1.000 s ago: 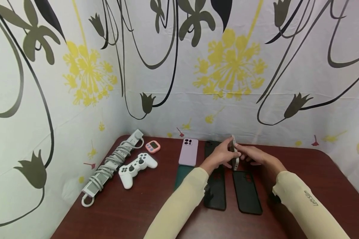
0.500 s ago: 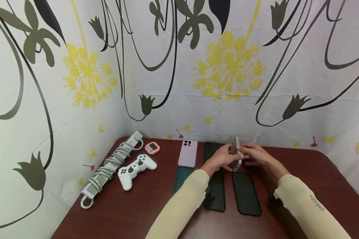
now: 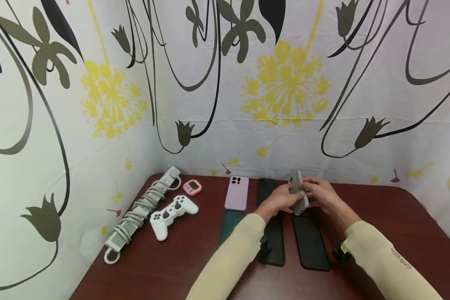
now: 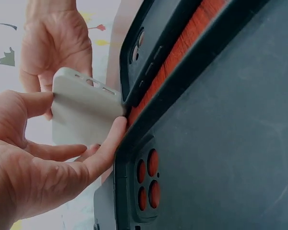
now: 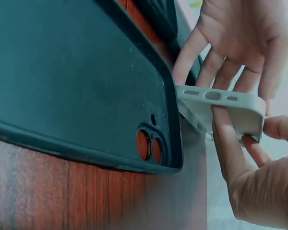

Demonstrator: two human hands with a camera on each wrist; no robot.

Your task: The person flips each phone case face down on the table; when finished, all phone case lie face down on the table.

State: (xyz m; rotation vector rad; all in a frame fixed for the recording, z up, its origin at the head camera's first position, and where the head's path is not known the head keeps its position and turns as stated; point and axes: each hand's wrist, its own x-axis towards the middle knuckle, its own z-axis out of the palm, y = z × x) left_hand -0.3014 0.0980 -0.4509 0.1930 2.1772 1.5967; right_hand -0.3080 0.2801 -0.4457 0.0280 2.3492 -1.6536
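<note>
Both hands hold a pale grey phone case (image 3: 299, 199) on edge near the back of the table. My left hand (image 3: 280, 197) grips its left side, thumb at one edge and fingers along the other in the left wrist view. From the right, the fingers of my right hand (image 3: 321, 193) curl onto it; in the right wrist view some reach its inner side (image 5: 240, 120). Cutouts show along its short end. Just in front lies a black phone case (image 3: 310, 243), hollow side up. Another black case (image 3: 273, 246) lies left of it, partly under my left wrist.
Further back is one more black case (image 3: 266, 189). Left of it lie a lilac phone case (image 3: 237, 193) and a green case (image 3: 230, 223), partly covered by my sleeve. A white game controller (image 3: 173, 213), pink timer (image 3: 192, 187) and cord-wrapped power strip (image 3: 144, 208) lie leftward.
The grey case has turned from nearly edge-on to show more of its broad face, and tilts slightly rightward. Both hands stay on it, having shifted slightly right.
</note>
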